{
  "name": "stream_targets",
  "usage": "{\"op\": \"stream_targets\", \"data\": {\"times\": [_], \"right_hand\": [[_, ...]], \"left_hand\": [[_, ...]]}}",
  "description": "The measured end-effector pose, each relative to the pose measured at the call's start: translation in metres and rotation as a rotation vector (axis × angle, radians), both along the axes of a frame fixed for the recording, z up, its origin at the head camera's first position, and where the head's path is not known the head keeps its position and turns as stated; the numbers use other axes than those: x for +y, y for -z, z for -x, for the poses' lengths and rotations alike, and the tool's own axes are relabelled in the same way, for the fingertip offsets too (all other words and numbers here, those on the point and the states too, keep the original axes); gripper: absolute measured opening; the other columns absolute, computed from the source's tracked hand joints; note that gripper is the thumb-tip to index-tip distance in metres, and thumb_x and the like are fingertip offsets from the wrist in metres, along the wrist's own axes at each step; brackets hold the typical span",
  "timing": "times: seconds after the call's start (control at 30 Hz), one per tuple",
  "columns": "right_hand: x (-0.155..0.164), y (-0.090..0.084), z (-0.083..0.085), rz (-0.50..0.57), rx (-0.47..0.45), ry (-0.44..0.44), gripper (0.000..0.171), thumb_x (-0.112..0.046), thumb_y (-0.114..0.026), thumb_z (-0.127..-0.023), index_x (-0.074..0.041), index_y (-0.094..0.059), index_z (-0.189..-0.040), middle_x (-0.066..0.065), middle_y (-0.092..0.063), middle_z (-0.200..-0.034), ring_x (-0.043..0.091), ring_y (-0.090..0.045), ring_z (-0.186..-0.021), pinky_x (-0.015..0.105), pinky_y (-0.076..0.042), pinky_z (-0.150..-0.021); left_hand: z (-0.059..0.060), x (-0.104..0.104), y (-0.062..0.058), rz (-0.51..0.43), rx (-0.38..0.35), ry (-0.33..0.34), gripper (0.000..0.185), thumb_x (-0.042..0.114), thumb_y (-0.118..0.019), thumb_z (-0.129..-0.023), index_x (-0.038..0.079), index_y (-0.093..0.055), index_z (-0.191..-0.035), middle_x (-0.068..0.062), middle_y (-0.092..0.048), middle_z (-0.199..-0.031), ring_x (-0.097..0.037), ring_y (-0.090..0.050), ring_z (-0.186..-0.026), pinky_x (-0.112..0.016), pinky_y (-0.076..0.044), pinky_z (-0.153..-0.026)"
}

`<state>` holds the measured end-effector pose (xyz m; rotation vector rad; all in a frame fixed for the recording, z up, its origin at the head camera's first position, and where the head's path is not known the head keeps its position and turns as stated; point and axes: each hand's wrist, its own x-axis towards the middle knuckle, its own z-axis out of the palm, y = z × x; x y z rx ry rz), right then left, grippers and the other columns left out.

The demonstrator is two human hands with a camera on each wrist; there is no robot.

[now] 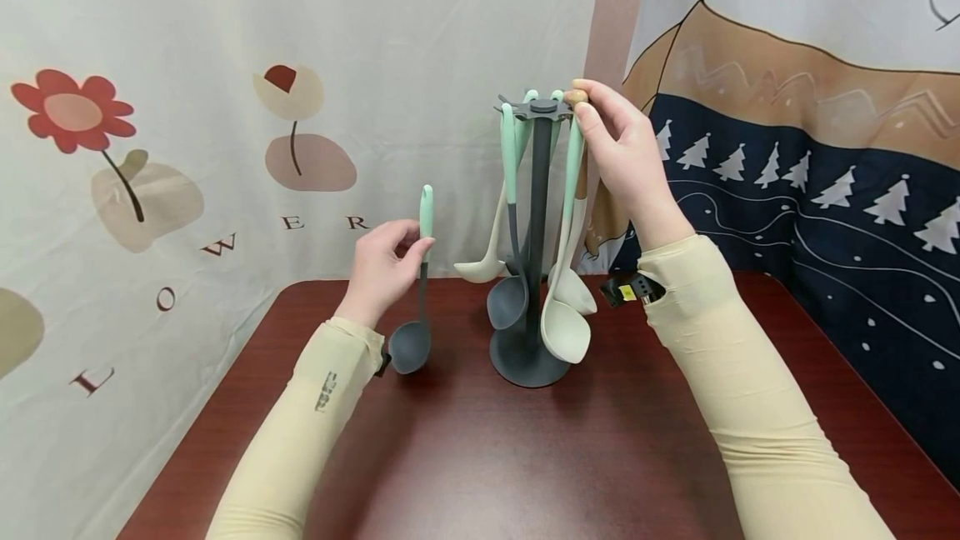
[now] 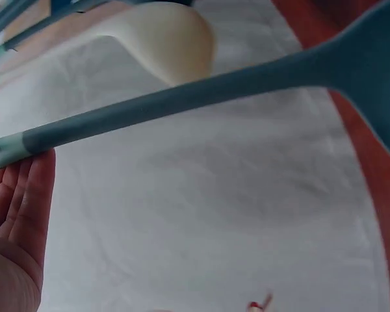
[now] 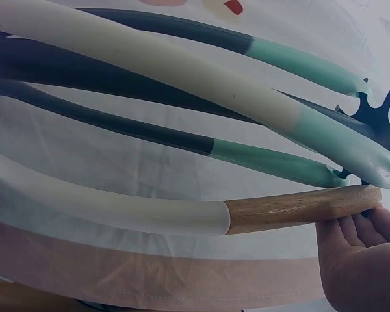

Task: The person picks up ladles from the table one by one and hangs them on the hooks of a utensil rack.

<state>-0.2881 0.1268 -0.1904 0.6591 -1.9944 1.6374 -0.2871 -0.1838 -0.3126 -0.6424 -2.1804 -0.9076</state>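
My left hand point(image 1: 382, 263) pinches the mint handle of a dark grey ladle point(image 1: 409, 347), which hangs upright, bowl down, left of the rack. In the left wrist view, the fingers point(image 2: 36, 208) lie against the handle where mint meets grey. My right hand point(image 1: 628, 158) pinches the top of a wooden handle at the dark grey utensil rack point(image 1: 540, 190). That handle belongs to a white ladle point(image 3: 117, 201). Beside it on the rack hangs a white ladle with a mint handle point(image 1: 566, 332). Whether the wooden handle is hooked on is hidden.
Another grey ladle point(image 1: 507, 302) and a white ladle point(image 1: 480, 270) hang on the rack's left side. The rack's round base point(image 1: 529, 369) stands on a dark red table point(image 1: 525, 457). Behind it hang a pale flowered curtain point(image 1: 420, 65) and a navy tree-patterned cloth point(image 1: 810, 232).
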Motion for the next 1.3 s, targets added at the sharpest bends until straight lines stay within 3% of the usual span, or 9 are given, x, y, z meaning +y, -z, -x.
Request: {"op": "stream_targets", "data": {"times": [0.23,0.5,0.73,1.03,1.3], "right_hand": [[0.0,-0.001,0.001,0.002,0.003,0.001,0.041,-0.016,-0.053,-0.103,-0.003,-0.052,-0.142,0.01,-0.054,-0.141,0.017,-0.049,-0.129,0.028,-0.036,-0.109],[0.0,0.0,0.001,0.003,0.001,0.002,0.041,-0.017,-0.053,-0.103,-0.003,-0.052,-0.142,0.01,-0.054,-0.141,0.017,-0.049,-0.13,0.028,-0.036,-0.109],[0.001,0.0,0.001,0.004,0.005,0.001,0.041,-0.016,-0.052,-0.103,-0.003,-0.052,-0.142,0.01,-0.054,-0.141,0.017,-0.049,-0.13,0.028,-0.036,-0.109],[0.0,0.0,0.001,0.0,0.004,0.006,0.041,-0.017,-0.052,-0.104,-0.004,-0.052,-0.142,0.01,-0.053,-0.141,0.017,-0.049,-0.13,0.028,-0.036,-0.109],[0.0,0.0,0.002,-0.001,0.01,0.006,0.041,-0.017,-0.052,-0.104,-0.003,-0.052,-0.142,0.01,-0.054,-0.141,0.016,-0.049,-0.13,0.027,-0.035,-0.109]], "left_hand": [[-0.01,0.012,-0.023,-0.041,0.027,0.04,0.006,0.009,-0.076,-0.087,0.006,-0.072,-0.09,-0.002,-0.066,-0.076,-0.012,-0.062,-0.066,-0.029,-0.051,-0.063],[-0.017,0.025,-0.04,-0.115,0.046,0.077,0.006,0.009,-0.078,-0.085,0.007,-0.074,-0.088,0.0,-0.068,-0.073,-0.009,-0.061,-0.062,-0.022,-0.049,-0.061],[-0.024,0.041,-0.055,-0.175,0.039,0.121,0.008,0.01,-0.079,-0.085,0.006,-0.073,-0.088,0.0,-0.068,-0.073,-0.009,-0.061,-0.062,-0.023,-0.051,-0.061],[-0.031,0.059,-0.07,-0.218,0.06,0.176,0.01,0.01,-0.079,-0.084,0.003,-0.073,-0.088,-0.003,-0.068,-0.074,-0.01,-0.062,-0.063,-0.025,-0.051,-0.062],[-0.032,0.074,-0.074,-0.241,0.075,0.196,0.013,0.01,-0.081,-0.082,0.003,-0.072,-0.087,-0.004,-0.068,-0.075,-0.011,-0.062,-0.064,-0.025,-0.052,-0.063]]}}
